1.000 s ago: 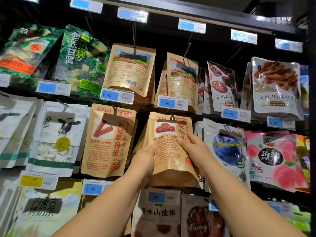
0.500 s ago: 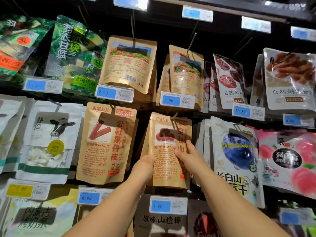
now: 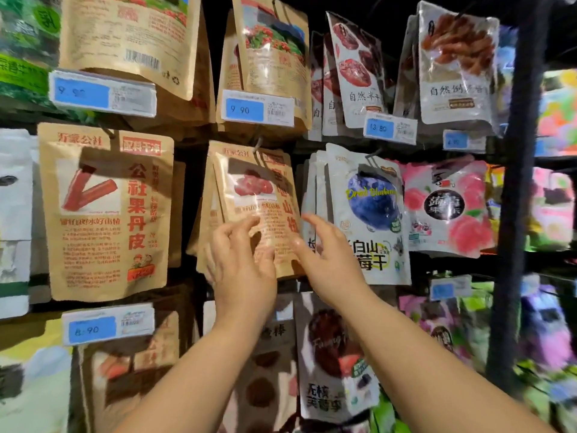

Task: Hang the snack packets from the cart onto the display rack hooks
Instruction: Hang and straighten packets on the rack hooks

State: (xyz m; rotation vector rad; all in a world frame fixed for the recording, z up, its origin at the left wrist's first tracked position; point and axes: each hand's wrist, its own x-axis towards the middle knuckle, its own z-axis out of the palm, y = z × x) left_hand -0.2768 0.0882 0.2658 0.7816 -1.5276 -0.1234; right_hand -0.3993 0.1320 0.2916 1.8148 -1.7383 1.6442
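Kraft snack packet [image 3: 259, 195] hangs from its hook [image 3: 258, 144] at frame centre, left hand [image 3: 242, 270] and right hand [image 3: 327, 264] loose-fingered, gripping nothing (best confirm it's seated square before moving on).

Tan kraft packet [image 3: 259, 210], red print; blue price tag [image 3: 257, 108].

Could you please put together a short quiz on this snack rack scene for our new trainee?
1. True or false: the middle kraft packet hangs from a hook.
2. Which packet hangs just to its right? A) the blueberry packet B) a green kale packet C) a crisps tube
3. Fill in: the price tag directly above the kraft packet reads ___.
Key: 1 true; 2 A; 3 9.90
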